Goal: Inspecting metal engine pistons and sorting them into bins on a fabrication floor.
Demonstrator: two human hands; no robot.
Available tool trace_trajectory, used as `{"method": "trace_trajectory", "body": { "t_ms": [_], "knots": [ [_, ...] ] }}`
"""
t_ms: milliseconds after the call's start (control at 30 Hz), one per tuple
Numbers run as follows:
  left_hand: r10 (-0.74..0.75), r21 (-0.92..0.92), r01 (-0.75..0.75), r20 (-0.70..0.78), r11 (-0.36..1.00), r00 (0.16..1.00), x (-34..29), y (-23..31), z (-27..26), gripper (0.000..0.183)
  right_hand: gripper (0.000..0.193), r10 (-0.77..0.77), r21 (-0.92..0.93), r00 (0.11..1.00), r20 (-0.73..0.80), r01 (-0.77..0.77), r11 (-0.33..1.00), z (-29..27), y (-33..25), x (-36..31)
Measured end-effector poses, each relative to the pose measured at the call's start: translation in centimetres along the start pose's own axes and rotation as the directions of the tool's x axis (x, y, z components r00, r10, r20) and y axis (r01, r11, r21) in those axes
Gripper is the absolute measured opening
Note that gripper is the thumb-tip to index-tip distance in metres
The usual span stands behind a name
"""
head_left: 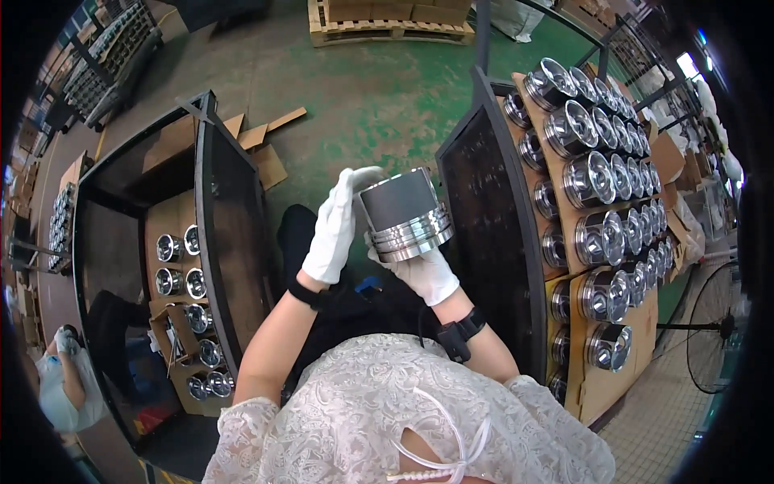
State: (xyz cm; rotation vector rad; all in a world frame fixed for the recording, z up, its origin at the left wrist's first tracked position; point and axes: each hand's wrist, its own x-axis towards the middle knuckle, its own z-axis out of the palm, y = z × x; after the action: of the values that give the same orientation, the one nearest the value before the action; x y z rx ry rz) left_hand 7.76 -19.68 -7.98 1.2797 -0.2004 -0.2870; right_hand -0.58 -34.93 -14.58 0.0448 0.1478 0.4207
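Note:
In front of my body a metal piston (401, 211) is held up, tilted. It has a dark grey coated skirt and shiny ring grooves at its lower end. My right hand (423, 273), in a white glove, grips it from below, with the fingers partly hidden under it. My left hand (334, 226), also in a white glove, stands upright along the piston's left side. Its fingers are stretched out, and the tips reach over the upper rim.
To the right, a dark-framed rack (500, 210) carries rows of pistons on cardboard sheets (637, 355). At left stands a dark cart (207, 161) with several pistons inside. Cardboard scraps (270, 165) lie on the green floor. A wooden pallet (387, 32), a fan (717, 327) and another person (68, 387) are farther off.

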Motion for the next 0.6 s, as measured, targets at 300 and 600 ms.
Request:
{"method": "trace_trajectory", "body": {
  "t_ms": [300, 600],
  "knots": [
    [-0.148, -0.559, 0.229, 0.187, 0.797, 0.971, -3.9, 0.3, 0.0, 0.052, 0.077, -0.641, -0.982, 0.748, 0.173, 0.179, -0.055, 4.1, -3.1, -0.5],
    [-0.229, -0.757, 0.328, 0.238, 0.565, 0.944, -2.0, -6.3, -1.2, 0.048, 0.093, -0.375, -0.474, 0.624, 0.686, -0.008, -0.88, 8.8, 2.4, -0.9]
  ]
}}
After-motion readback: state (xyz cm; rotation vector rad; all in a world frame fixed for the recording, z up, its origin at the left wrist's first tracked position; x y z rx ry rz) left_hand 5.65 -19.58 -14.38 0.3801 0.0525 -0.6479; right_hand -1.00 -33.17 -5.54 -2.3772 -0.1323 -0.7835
